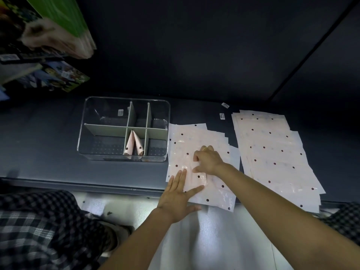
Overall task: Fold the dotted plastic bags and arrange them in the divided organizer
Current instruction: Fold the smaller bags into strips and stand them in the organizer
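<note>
Left hand (176,199) presses flat, right hand (207,161) pinches the top dotted bag (194,152); slick plastic may slide, skewing the fold.

1. A dark grey-blue, matte surface (48,152) runs across the view, with a lighter metal strip along its near edge.
2. Behind it rises a dark, unlit wall panel (194,45), crossed at right by a black diagonal seam (311,47).
3. At upper left hang colourful printed packages (58,75) and a green-edged stack (64,18).
4. Below the surface, a pale glossy floor (204,230) reflects bright light.
</note>
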A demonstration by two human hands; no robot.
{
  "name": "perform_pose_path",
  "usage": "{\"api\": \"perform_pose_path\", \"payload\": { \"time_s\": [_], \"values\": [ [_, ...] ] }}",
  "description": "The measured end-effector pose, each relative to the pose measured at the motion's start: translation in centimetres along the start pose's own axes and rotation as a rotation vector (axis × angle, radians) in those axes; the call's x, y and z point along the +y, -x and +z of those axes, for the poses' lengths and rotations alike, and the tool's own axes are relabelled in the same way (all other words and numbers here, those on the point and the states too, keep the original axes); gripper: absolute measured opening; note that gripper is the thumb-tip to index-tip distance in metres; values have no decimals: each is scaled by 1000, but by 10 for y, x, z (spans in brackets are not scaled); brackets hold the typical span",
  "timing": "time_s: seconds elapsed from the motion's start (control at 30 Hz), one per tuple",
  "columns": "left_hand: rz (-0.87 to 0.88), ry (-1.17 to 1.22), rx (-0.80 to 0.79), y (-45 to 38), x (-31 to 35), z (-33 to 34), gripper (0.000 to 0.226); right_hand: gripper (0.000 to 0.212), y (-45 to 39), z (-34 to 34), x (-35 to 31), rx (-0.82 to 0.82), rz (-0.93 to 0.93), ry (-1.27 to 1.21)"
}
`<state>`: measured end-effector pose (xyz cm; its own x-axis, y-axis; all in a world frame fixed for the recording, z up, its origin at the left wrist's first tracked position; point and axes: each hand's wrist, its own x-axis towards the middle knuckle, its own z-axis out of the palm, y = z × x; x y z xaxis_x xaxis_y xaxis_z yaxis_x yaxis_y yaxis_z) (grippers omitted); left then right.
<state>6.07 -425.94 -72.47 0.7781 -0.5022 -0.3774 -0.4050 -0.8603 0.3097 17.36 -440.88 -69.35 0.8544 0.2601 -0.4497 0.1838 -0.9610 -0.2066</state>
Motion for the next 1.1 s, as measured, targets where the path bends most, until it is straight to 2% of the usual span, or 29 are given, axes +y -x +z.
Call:
{"api": "perform_pose_path", "payload": {
  "time_s": [0.13,0.23,0.3,0.33,0.37,0.43,0.5,0.57,0.63,0.73,0.8,0.87,0.93,1.03,1.1],
  "values": [
    [-65,289,77,-2,3,-4,51,24,2,-3,2,-68,-19,-225],
    [-145,635,349,-3,7,-11,38,27,11,-15,6,-92,-11,-473],
    [-274,874,558,-8,11,-23,43,28,20,-25,8,-84,15,-684],
    [-338,1047,602,-11,12,-31,46,29,26,-29,8,-77,17,-788],
    [-383,1258,603,-14,12,-40,44,30,31,-32,6,-61,8,-886],
    [-418,1593,558,-16,11,-56,21,32,40,-33,3,7,-16,-1042],
    [-445,1687,542,-15,5,-69,5,30,48,-33,-1,65,-37,-1113],
    [-424,1584,574,-12,-5,-80,13,27,54,-35,-6,97,-71,-1010],
    [-327,1220,577,-9,-17,-94,18,25,56,-38,-13,112,-102,-826],
    [-229,653,457,-3,-34,-119,20,12,57,-42,-31,130,-145,-660],
    [-185,514,387,0,-47,-133,18,5,54,-44,-44,163,-153,-604],
    [-150,495,364,3,-60,-143,14,8,49,-45,-56,203,-126,-556],
    [-182,497,417,6,-76,-144,3,11,43,-47,-65,252,-82,-540],
    [-373,239,531,11,-103,-127,25,13,34,-49,-74,340,14,-605],
    [-480,58,496,14,-115,-114,32,13,30,-50,-81,373,56,-700]
  ]
}}
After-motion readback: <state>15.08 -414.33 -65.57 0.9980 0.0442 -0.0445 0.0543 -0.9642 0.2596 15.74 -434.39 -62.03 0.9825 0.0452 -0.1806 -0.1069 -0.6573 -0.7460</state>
